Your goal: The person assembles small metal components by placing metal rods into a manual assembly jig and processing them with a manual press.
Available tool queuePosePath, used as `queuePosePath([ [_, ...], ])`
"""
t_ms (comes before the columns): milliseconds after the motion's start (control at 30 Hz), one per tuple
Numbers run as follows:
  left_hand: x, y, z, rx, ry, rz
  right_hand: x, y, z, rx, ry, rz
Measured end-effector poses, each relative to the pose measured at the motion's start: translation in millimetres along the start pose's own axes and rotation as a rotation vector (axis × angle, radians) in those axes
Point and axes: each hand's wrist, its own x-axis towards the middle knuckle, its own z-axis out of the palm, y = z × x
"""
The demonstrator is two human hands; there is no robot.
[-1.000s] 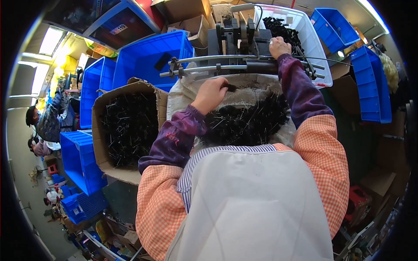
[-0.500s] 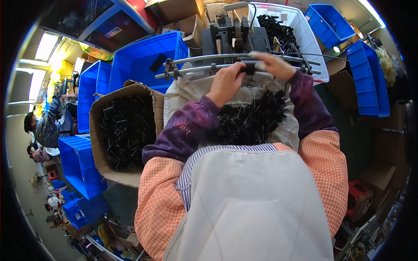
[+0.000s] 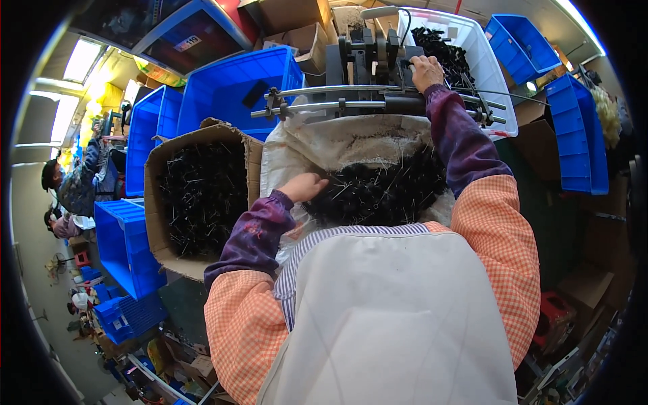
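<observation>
My left hand, fingers drawn together, touches the left edge of a pile of black parts with thin metal pins. What its fingertips pinch, if anything, is hidden. That pile lies on a whitish woven sack in front of me. Farther off, my right hand rests with bent fingers at the right side of a dark bench machine, beside the white bin. Its fingertips are closed downward, and I cannot make out what they hold. Two metal rails cross in front of the machine, with a black sleeve on the nearer one.
A cardboard box full of similar black pinned parts stands at left. Behind the machine's right side is a white bin holding black pieces. Blue crates stand at left and right. Other people are at far left.
Both hands were together at the sleeve on the rails. My left hand has come back toward me to the pile; my right hand has moved farther out to the machine's right side.
</observation>
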Motion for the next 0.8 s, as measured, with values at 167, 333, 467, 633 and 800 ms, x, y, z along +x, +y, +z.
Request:
queuePosePath([
  [167,-3,-11,5,-0.182,0.000,0.111,3,-2,1,0.048,-0.019,-0.025],
  [333,0,-8,-1,-0.151,-0.044,0.114,7,6,3,0.127,-0.040,-0.030],
  [467,-4,-5,-7,-0.177,-0.011,0.155,3,6,-12,-0.038,-0.123,0.152],
  [633,-4,-17,-16,-0.616,-0.153,-0.056,-14,2,-23,-0.070,-0.057,0.152],
  [800,0,-11,-25,-0.932,-0.074,0.022,-10,-16,-18,-0.050,-0.126,0.223],
])
